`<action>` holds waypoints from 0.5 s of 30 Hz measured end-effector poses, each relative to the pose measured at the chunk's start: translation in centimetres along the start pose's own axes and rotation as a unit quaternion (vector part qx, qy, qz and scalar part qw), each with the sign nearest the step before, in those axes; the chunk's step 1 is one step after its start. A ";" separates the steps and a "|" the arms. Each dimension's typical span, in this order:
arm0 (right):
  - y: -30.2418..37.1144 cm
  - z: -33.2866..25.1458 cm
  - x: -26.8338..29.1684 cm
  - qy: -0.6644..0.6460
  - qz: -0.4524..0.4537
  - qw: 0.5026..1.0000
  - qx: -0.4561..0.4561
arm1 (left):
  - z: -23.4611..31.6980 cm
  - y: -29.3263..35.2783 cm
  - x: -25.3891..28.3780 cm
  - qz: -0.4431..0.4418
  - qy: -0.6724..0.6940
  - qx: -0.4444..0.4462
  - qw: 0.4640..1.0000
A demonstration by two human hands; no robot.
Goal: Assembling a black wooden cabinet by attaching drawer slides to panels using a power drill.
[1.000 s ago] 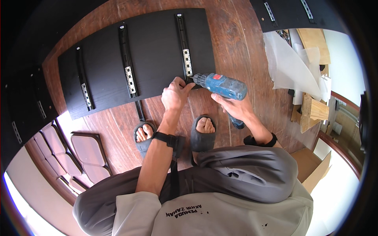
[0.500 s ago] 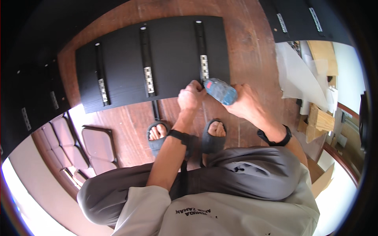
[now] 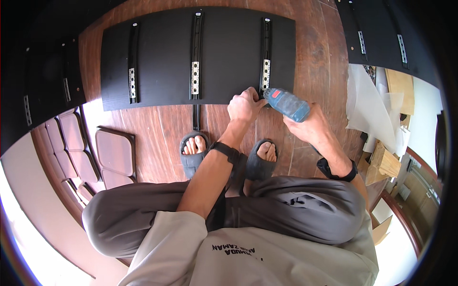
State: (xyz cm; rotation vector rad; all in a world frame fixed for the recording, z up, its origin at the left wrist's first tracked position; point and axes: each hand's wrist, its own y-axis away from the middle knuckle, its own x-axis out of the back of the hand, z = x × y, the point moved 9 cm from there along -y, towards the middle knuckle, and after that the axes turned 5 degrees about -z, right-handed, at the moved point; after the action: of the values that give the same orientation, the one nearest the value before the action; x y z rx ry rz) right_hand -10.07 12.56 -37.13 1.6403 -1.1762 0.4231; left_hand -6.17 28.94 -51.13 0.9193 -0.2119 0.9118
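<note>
My right hand (image 3: 309,125) grips a blue power drill (image 3: 289,105), whose nose points left at the near end of the rightmost drawer slide (image 3: 266,71). My left hand (image 3: 243,106) is closed with fingers pinched right beside the drill's nose, at the board's near edge; whatever they hold is hidden. The slide lies on a black board (image 3: 162,62) on the floor. A middle slide (image 3: 195,78) and a left slide (image 3: 132,83) run parallel to it, each black with a silver perforated section toward me.
Another black slide piece (image 3: 196,117) sticks out under the board's near edge. Further black panels with slides stand at the left (image 3: 47,86) and right (image 3: 381,35). Brown cushioned panels (image 3: 114,150) lie left of my feet. Translucent sheeting (image 3: 369,102) and a wood block (image 3: 385,159) are at right.
The whole view has shifted, so the board sits higher and farther right in the picture. Both hands and the drill stay at the same slide end, the left hand slightly closer to the board.
</note>
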 end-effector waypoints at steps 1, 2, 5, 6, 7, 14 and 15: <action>0.0 -0.4 0.0 -0.006 0.012 0.999 0.037 | 0.0 0.0 0.1 0.005 0.000 -0.002 1.000; 0.0 -0.6 0.0 0.010 0.019 0.998 0.061 | -0.1 0.0 0.0 0.002 0.002 0.000 1.000; 0.4 -0.3 0.2 -0.002 0.054 0.996 0.076 | -0.1 -0.1 -0.1 0.005 0.005 -0.003 1.000; 0.5 0.2 0.2 -0.035 0.052 0.996 0.056 | -0.1 -0.1 -0.1 0.008 0.005 -0.004 1.000; 0.6 0.5 0.2 -0.069 0.055 0.995 0.045 | -0.2 -0.1 -0.3 0.001 0.013 0.002 1.000; 0.9 -0.3 0.4 -0.007 0.040 0.996 0.085 | -0.1 0.1 0.0 -0.003 0.028 0.006 1.000; 1.0 -0.1 0.6 -0.024 0.049 0.996 0.076 | -0.1 0.1 -0.1 -0.009 0.030 0.010 0.999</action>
State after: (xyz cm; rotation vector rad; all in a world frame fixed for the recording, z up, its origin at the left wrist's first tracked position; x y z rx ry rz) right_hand -10.61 12.38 -36.17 1.7351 -1.2915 0.5497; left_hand -6.33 29.01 -51.15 0.9096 -0.1431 0.9257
